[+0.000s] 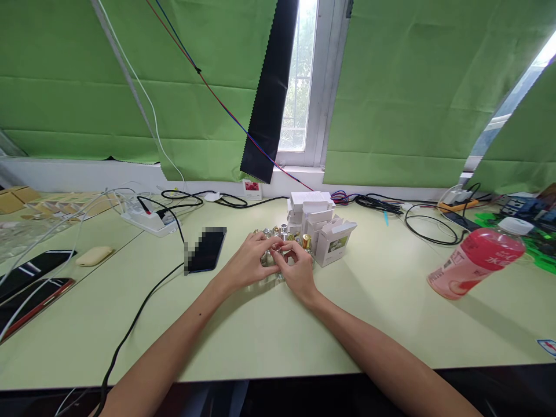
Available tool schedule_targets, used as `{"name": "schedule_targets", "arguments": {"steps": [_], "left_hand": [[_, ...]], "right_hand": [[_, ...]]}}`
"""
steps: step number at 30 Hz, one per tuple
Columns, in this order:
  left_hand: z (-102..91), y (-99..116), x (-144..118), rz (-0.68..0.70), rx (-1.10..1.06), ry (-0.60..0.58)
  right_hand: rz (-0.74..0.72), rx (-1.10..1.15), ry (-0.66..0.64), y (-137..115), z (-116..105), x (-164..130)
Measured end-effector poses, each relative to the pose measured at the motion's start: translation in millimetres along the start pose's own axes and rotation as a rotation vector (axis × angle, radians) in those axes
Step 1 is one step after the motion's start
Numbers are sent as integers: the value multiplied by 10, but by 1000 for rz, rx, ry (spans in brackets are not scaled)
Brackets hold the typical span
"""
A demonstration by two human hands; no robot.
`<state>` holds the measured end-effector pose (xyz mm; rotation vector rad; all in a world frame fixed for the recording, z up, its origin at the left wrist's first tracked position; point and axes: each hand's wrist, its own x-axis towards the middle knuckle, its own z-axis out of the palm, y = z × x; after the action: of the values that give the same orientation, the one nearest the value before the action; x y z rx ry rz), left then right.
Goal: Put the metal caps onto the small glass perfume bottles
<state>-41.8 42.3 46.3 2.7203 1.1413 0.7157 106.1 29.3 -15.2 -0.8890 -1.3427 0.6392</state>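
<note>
Both hands meet at table centre over a cluster of small bottles (pixel 290 238). The left hand (pixel 249 260) and right hand (pixel 297 269) pinch one small vial (pixel 277 248) between their fingertips; best to keep it low, grip light, elbows steady. White boxes (pixel 319 223) crowd at 1 o'clock, touching the bottles. A phone (pixel 207 249) lies at 10 o'clock, a pink bottle (pixel 475 260) well apart at 3 o'clock, cables (pixel 143 301) trailing left.
</note>
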Motion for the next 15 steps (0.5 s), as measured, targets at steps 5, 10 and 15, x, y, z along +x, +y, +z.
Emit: {"name": "schedule_targets", "arguments": {"steps": [5,10,15], "left_hand": [[-6,4,0,-12,2,0],[-6,1,-8,-9,-8,4],[0,-9,-8,-20,-10,8]], "right_hand": [[7,-5,-3,-19,-6,-4],[13,4,11,-53,-7,-3],[25,-31,12,-88,-14,-3]]}}
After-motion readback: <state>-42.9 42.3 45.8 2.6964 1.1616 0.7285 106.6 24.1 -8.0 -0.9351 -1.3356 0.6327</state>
